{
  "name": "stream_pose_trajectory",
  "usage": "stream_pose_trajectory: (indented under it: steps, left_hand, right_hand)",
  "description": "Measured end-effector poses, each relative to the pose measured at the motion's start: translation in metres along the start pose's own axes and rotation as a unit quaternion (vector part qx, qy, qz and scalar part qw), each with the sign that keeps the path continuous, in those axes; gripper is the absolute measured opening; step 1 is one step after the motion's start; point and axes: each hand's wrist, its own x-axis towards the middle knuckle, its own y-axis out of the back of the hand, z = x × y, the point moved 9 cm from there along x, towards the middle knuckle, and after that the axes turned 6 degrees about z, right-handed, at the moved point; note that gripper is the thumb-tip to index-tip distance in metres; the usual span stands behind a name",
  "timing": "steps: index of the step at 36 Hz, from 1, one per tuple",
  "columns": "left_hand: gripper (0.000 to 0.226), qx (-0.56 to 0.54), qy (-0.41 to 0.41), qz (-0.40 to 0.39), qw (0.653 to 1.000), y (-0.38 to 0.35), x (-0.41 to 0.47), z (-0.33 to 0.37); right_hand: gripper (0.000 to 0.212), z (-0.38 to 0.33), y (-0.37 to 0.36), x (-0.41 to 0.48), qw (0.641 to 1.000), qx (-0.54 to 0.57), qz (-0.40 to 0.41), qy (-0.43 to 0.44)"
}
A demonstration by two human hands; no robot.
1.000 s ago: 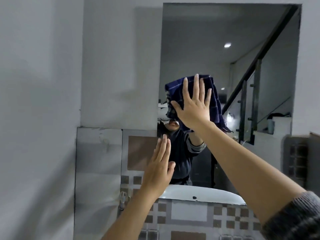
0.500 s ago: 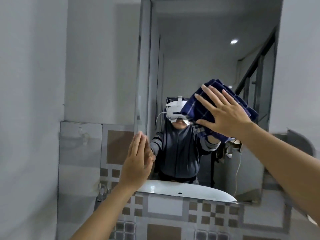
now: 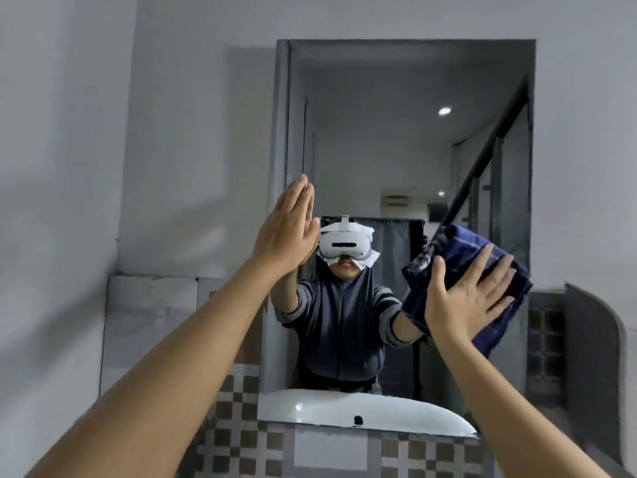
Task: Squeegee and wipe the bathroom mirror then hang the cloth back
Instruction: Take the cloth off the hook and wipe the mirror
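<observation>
Mirror [image 3: 396,150] glass hangs on the wall above a white basin edge [image 3: 344,408], and the head view, the only one, shows both hands raised against it. Under the right hand [image 3: 462,298], a dark blue checked cloth [image 3: 462,246] is pressed flat to the glass near the mirror's right edge; the fingers [image 3: 482,267] are spread wide, palm down on the fabric, not curled round it. Well to the left of that hand, the left hand [image 3: 286,232] is open and flat, fingers together, braced at the mirror's left edge and holding nothing. No squeegee is in sight, so the step in hand looks like the wiping pass. Next, the right hand probably needs to slide the cloth across the glass not yet covered, keeping even pressure so the fabric does not slip out from under the palm.
</observation>
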Motion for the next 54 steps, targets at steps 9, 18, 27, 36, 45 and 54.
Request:
stream_pose_trajectory:
  steps: [9,18,27,36,45,54]
  left_hand:
    - [0.062,0.013,-0.087,-0.031,0.996,0.001,0.011,-0.013]
    - [0.063,-0.008,-0.093,-0.038,0.995,0.001,0.012,-0.013]
    - [0.063,-0.036,-0.05,-0.027,0.998,-0.008,0.004,-0.009]
    - [0.066,-0.017,-0.039,-0.015,0.999,-0.02,-0.022,-0.008]
    - [0.066,-0.021,-0.028,-0.028,0.999,-0.024,-0.037,-0.006]
    - [0.065,-0.023,-0.056,-0.032,0.998,-0.021,-0.046,-0.007]
  right_hand:
    - [0.076,-0.079,-0.055,-0.092,0.992,-0.016,-0.034,0.118]
    - [0.072,-0.133,-0.095,-0.184,0.895,-0.079,-0.144,0.416]
    - [0.07,-0.063,-0.053,-0.121,0.767,-0.183,-0.151,0.596]
    - [0.077,0.054,0.008,-0.023,0.985,-0.077,-0.059,0.143]
    - [0.08,0.049,-0.018,-0.101,0.998,0.001,0.016,-0.055]
    - [0.074,-0.057,-0.081,-0.19,0.968,-0.053,-0.112,0.218]
